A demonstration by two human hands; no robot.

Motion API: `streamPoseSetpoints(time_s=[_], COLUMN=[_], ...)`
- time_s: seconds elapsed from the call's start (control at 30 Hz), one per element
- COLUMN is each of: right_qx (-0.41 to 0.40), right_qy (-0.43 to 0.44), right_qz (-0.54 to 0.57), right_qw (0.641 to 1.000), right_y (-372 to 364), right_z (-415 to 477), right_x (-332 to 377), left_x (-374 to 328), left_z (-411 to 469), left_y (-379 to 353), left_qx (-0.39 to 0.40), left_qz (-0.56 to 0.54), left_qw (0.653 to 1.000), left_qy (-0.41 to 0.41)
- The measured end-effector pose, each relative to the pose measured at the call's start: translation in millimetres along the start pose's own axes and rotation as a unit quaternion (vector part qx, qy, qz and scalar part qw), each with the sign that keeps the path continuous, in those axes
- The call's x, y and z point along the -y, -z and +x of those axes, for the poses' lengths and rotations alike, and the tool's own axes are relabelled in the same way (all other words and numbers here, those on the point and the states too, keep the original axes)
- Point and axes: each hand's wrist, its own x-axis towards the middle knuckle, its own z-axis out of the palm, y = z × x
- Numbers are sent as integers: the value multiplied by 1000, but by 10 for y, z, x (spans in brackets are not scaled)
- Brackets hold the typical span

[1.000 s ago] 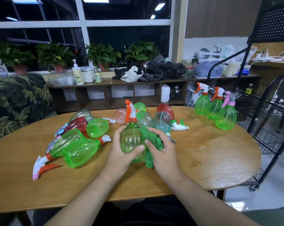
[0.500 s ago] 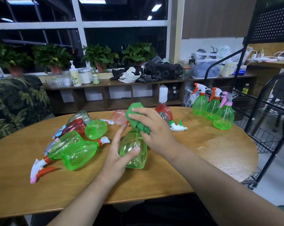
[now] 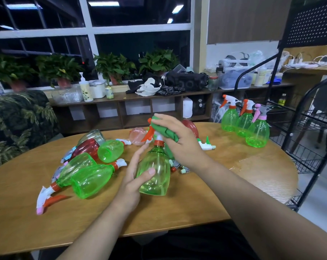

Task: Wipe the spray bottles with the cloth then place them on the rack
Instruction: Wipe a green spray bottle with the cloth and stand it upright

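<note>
The left hand (image 3: 132, 182) grips a clear green plastic bottle (image 3: 155, 173), ribbed and pear-shaped. The right hand (image 3: 179, 141) clutches a crumpled green cloth (image 3: 163, 129) over its orange-and-white nozzle.

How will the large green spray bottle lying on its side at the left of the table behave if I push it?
The green spray bottle looks empty and see-through, so it is probably light. Its rounded body lies on the table, so it may roll, though the neighbouring bottle beside it could block it.
</note>
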Motion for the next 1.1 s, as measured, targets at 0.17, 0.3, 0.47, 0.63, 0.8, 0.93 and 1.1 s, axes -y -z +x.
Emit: streamPoseSetpoints(time_s=[0.17, 0.3, 0.47, 0.63, 0.8, 0.93, 1.1], right_qx=[29, 17, 18, -69, 11, -52, -50], right_qy=[10, 0, -38, -100, -46, -122, -145], right_qz=[-17, -50, -41, 96, 66, 153, 132], right_qw=[999, 999, 998, 988, 997, 979, 979], right_y=[-30, 67, 189, 214, 68, 67, 230], right_z=[-152, -145, -141, 88, 107, -67, -180], right_x=[-157, -183, -223, -99, -48, -147, -184], left_x=[44, 66, 68, 63, 81, 18, -5], left_z=[-17, 5, 52, 64, 32, 23, 31], left_y=[31, 36, 30, 35, 42, 49, 91], left_qx=[-12, -10, -23, 10, 42, 33, 27], left_qz=[-70, -110, -187, -183, -160, -167, -198], left_qw=[997, 992, 979, 978, 978, 977, 969], left_qy=[36, 53, 75, 96, 125, 130, 143])
